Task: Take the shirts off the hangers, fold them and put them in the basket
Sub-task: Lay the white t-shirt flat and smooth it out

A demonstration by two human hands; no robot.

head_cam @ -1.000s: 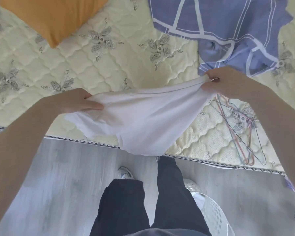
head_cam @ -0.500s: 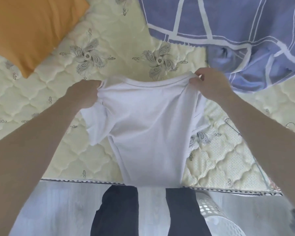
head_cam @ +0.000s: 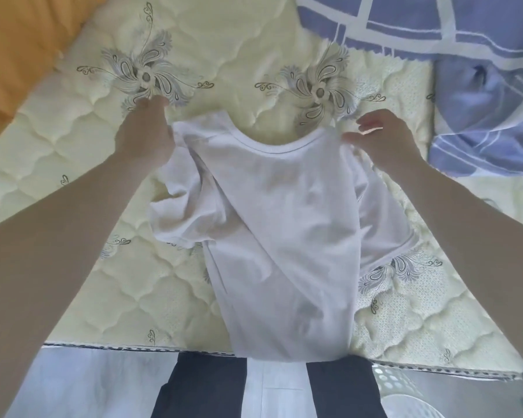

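One shirt (head_cam: 284, 224), gripped by left hand (head_cam: 145, 134) and right hand (head_cam: 385, 140).

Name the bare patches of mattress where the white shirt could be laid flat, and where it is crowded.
Bare mattress shows beyond the white shirt, between the orange pillow and the blue blanket, and left of it down to the near edge. Crowded: far right, under the blanket.
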